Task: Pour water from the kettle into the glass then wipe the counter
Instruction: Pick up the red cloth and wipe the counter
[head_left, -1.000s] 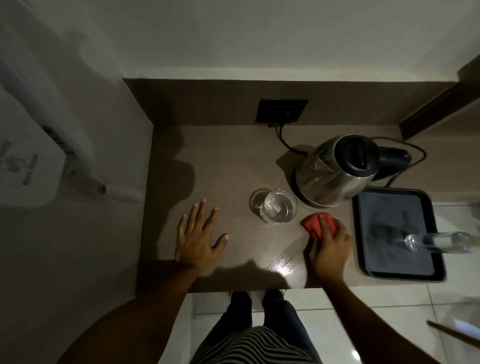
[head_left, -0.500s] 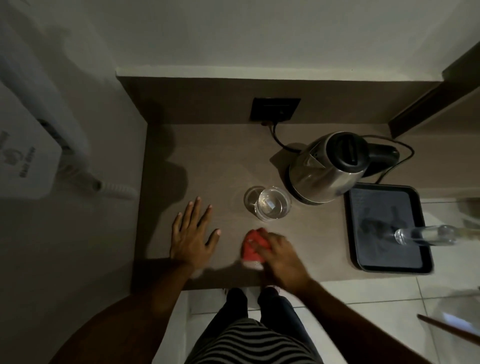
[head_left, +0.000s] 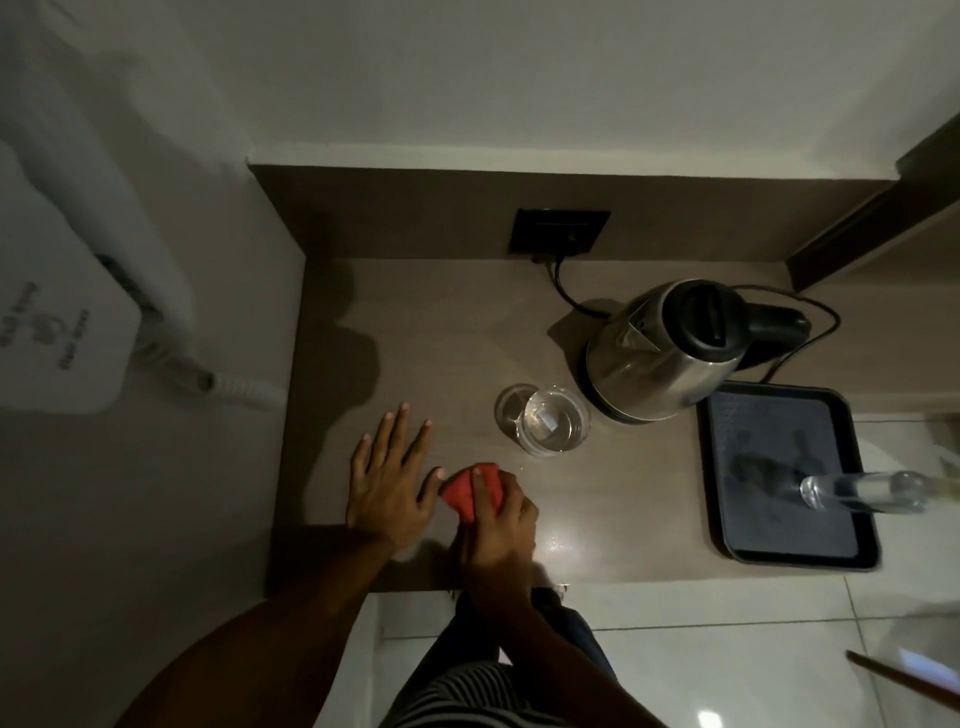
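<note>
A steel kettle (head_left: 660, 358) with a black lid stands on its base at the back right of the brown counter (head_left: 441, 332). A clear glass (head_left: 553, 421) holding water sits just left of it. My right hand (head_left: 498, 525) presses a red cloth (head_left: 465, 491) onto the counter near the front edge, below and left of the glass. My left hand (head_left: 387, 478) lies flat on the counter with fingers spread, its thumb touching the cloth's left side.
A black tray (head_left: 779, 556) lies at the right end with a clear bottle (head_left: 862, 491) on it. The kettle's cord runs to a black wall socket (head_left: 558, 231). A white wall-mounted hair dryer (head_left: 57, 332) hangs at the left. A wet glare (head_left: 561, 540) shows near the front edge.
My right hand has slid the red cloth leftward along the counter, from beside the kettle to right against my left thumb. My left hand stayed flat in place.
</note>
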